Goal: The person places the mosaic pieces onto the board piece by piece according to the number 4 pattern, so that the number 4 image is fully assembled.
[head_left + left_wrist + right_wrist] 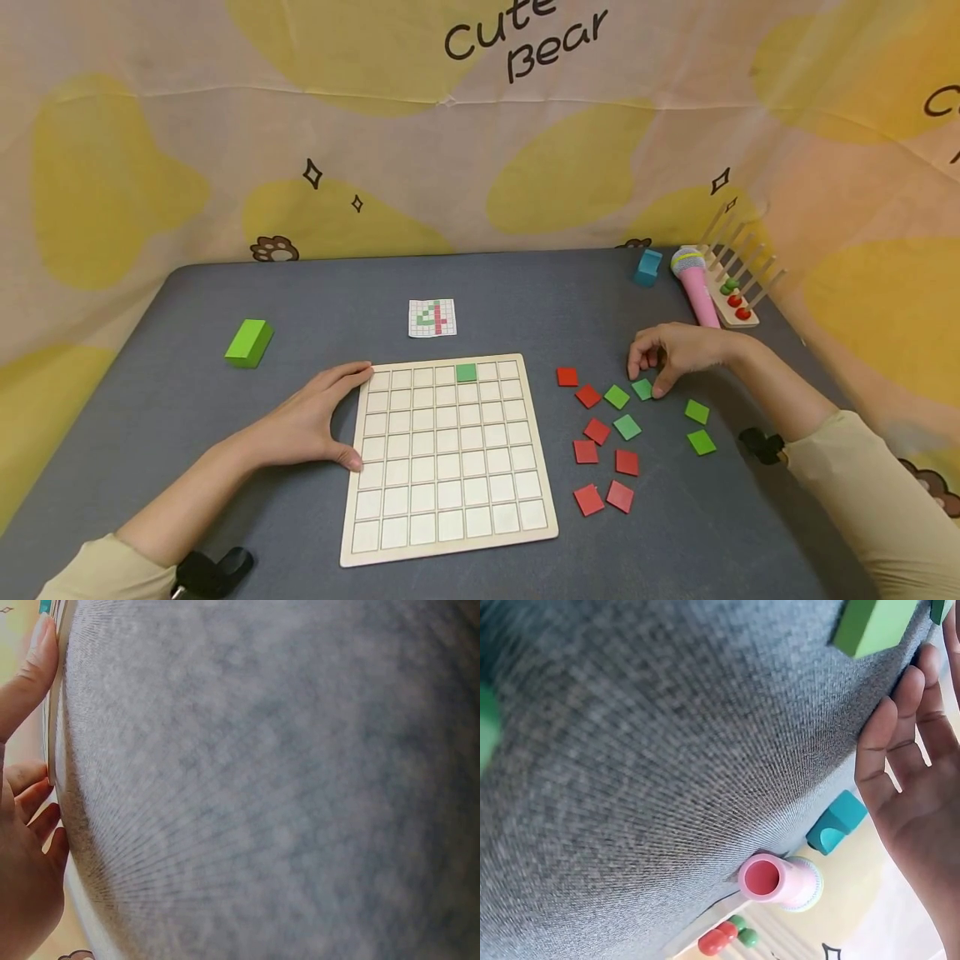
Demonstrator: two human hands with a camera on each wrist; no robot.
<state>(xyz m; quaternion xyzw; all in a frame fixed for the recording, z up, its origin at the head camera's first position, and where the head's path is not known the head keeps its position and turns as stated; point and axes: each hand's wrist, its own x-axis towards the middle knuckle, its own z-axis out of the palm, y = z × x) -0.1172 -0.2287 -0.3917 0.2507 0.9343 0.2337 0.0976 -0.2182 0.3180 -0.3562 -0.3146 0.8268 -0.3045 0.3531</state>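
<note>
A wooden grid board (447,553) lies flat in front of me, with one green tile (467,372) in its top row. My left hand (307,421) rests along the board's left edge, its thumb lower down and its fingers spread toward the top-left corner. In the left wrist view the left hand (30,855) touches the board's edge. To the right of the board, my right hand (678,354) reaches down to a green tile (642,389). The thumb tip meets the tile's right corner, with a curled finger right at its upper left side.
Loose red tiles (586,452) and green tiles (701,442) lie right of the board. Behind it is a pattern card (432,318). A green block (249,343) sits at the left; a blue block (647,267), pink microphone (697,292) and pegged bead stand (735,296) stand at the back right.
</note>
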